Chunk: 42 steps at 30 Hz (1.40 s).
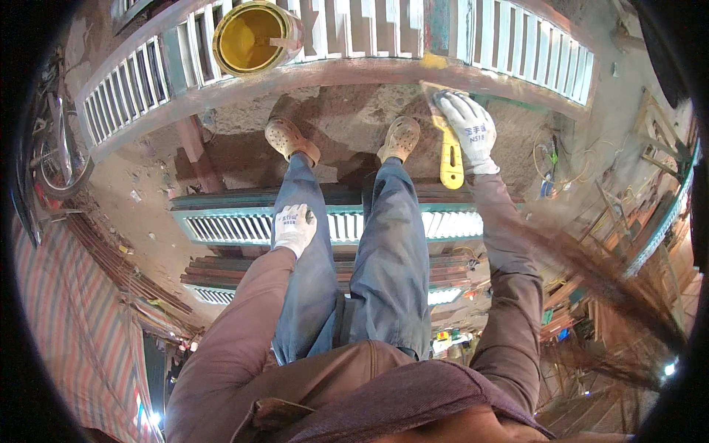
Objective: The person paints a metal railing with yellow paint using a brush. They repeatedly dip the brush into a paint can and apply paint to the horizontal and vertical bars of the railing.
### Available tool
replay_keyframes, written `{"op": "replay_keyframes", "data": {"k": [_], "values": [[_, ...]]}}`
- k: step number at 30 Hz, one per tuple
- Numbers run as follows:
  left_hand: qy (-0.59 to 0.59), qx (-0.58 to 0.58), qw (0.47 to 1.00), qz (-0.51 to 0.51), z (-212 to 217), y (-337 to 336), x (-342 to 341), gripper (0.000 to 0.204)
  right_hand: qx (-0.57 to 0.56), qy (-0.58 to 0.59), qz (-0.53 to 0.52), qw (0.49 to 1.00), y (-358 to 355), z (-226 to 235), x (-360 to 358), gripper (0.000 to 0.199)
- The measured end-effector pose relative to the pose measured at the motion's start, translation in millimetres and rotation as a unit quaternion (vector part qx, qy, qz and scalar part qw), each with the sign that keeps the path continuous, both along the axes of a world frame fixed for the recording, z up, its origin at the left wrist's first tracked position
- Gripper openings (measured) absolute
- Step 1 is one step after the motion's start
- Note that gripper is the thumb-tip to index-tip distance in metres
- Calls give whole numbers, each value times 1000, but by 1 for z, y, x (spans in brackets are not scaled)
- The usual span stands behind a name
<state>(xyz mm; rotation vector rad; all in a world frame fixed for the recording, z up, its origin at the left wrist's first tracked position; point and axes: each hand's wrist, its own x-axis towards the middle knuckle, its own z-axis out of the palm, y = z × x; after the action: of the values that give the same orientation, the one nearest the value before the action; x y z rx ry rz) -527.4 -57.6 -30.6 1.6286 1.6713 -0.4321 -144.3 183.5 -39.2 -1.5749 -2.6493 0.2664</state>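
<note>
My right hand (473, 129), in a white glove, grips a putty knife (451, 151) with a yellow handle. Its blade points at the near rail of a slatted shutter panel (354, 72), beside a smear of yellow putty (435, 61). My gloved left hand (294, 227) lies on my left thigh with its fingers curled; the inside of that hand is hidden. On the panel's white slats, left of the middle, stands an open round can (255, 38), its inner wall coated yellow.
Behind my feet lie stacked slatted panels (347, 225) and long dark boards (221, 269). A wheeled vehicle (63, 159) stands far left, above a striped sheet (74, 310). A cable (565, 173) and wooden frames (657, 136) are on the right. A support leg (198, 151) props the panel.
</note>
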Motion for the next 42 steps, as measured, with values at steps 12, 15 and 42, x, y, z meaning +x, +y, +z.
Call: {"op": "replay_keyframes", "data": {"k": [12,15,42], "values": [[1,0,1000,-10,-5,-4,1,28,-39,51,-68,996,13,-3,-13,37],[8,-23,1000,-11,-6,-3,0,24,30,87,-140,986,27,-11,3,36],[3,-12,999,-38,-16,-18,9,23,51,-3,-281,958,-14,-42,-14,22]]}}
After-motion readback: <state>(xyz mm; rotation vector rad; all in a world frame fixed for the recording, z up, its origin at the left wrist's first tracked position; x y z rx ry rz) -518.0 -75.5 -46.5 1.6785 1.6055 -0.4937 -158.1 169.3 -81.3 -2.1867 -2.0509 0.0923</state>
